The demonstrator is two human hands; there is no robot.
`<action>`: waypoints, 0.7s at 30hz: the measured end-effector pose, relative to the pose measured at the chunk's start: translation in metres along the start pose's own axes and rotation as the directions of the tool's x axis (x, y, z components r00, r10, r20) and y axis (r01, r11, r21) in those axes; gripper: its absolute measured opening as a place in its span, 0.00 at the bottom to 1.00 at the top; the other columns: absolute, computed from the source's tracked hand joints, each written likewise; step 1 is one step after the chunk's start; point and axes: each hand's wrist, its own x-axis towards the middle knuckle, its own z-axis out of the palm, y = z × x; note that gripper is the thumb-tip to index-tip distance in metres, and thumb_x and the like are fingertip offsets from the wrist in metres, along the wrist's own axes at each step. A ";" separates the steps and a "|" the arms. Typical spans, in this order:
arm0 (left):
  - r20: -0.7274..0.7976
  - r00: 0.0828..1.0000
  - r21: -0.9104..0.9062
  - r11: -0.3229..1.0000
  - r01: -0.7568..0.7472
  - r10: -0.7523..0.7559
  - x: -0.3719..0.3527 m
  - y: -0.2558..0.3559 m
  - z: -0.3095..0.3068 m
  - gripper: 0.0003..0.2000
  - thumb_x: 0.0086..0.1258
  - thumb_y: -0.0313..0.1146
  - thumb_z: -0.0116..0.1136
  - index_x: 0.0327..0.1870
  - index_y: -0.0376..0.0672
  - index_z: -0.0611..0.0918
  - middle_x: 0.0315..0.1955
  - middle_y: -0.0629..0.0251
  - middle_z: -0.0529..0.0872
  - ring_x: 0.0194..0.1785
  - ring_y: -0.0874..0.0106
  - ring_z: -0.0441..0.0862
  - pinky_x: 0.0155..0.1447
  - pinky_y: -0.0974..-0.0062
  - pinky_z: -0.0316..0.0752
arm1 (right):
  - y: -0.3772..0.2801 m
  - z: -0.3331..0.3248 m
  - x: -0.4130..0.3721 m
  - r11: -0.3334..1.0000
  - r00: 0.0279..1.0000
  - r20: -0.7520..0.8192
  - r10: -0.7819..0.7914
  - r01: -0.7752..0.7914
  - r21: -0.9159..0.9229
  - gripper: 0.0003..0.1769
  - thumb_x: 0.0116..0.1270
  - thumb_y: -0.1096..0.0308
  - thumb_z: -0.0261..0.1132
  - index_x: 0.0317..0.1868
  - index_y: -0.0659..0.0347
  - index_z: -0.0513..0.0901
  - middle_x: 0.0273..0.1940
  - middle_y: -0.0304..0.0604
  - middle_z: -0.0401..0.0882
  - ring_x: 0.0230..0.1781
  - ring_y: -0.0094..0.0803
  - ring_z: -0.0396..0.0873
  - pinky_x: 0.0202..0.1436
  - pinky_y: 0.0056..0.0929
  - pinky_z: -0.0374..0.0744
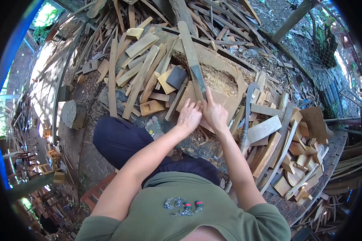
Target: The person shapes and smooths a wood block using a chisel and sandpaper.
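Observation:
In the head view my right hand (215, 113) is wrapped round the handle of a machete (192, 56). Its long blade points up and away from me, slightly to the left. The index finger stretches along the base of the blade. Close beside it, my left hand (190, 115) has its fingers bent against a flat wooden board (185, 99), under the machete's handle end. Behind the board lies a thick wooden block (225, 78) with a hollowed, chip-filled top. A sickle (248, 105) with a hooked blade lies to the right of my hands.
Loose wooden strips (142, 78) and a dark block (177, 77) lie to the left. Several offcuts (297, 170) are heaped on the right by a cardboard piece (317, 123). A log stump (73, 114) stands at the left. More scrap wood is piled at the back.

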 end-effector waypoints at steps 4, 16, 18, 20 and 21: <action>0.068 0.997 -0.062 0.997 0.038 -0.034 0.005 0.000 0.005 0.15 0.60 0.27 0.51 0.46 0.32 0.83 0.55 0.51 0.82 0.48 0.62 0.83 0.69 0.55 0.65 | -0.001 -0.016 -0.028 0.997 0.993 0.099 0.070 -0.068 -0.028 0.32 0.71 0.54 0.54 0.75 0.41 0.58 0.24 0.58 0.82 0.24 0.54 0.83 0.29 0.51 0.80; 0.204 0.978 -0.070 0.996 0.062 -0.046 0.005 0.002 -0.017 0.17 0.63 0.26 0.51 0.51 0.32 0.81 0.57 0.47 0.79 0.31 0.59 0.88 0.37 0.63 0.83 | 0.007 0.000 0.012 0.999 0.997 -0.066 -0.036 0.034 -0.035 0.29 0.70 0.54 0.55 0.71 0.41 0.64 0.22 0.56 0.81 0.21 0.53 0.82 0.25 0.48 0.79; 0.204 0.978 -0.082 0.995 0.053 -0.035 0.004 0.001 -0.012 0.17 0.63 0.26 0.50 0.53 0.31 0.80 0.60 0.47 0.77 0.33 0.59 0.88 0.35 0.61 0.83 | 0.014 -0.015 -0.026 0.998 0.999 -0.027 -0.036 0.034 -0.047 0.30 0.70 0.54 0.55 0.72 0.42 0.64 0.21 0.55 0.81 0.20 0.52 0.81 0.24 0.47 0.79; 0.113 0.992 -0.097 0.993 0.064 -0.053 0.005 0.000 -0.007 0.17 0.58 0.26 0.54 0.49 0.34 0.81 0.55 0.49 0.81 0.30 0.57 0.87 0.33 0.60 0.82 | 0.016 -0.016 -0.037 0.998 1.000 0.002 -0.022 0.022 -0.053 0.30 0.70 0.55 0.56 0.72 0.42 0.64 0.20 0.55 0.80 0.19 0.51 0.81 0.22 0.46 0.78; 0.120 0.992 -0.096 0.994 0.055 -0.043 0.006 0.000 -0.010 0.17 0.58 0.26 0.54 0.49 0.34 0.81 0.55 0.49 0.81 0.30 0.57 0.87 0.33 0.60 0.82 | 0.016 -0.015 -0.038 0.999 1.000 0.001 -0.026 0.026 -0.030 0.31 0.69 0.55 0.56 0.72 0.43 0.63 0.20 0.54 0.80 0.19 0.51 0.81 0.22 0.46 0.78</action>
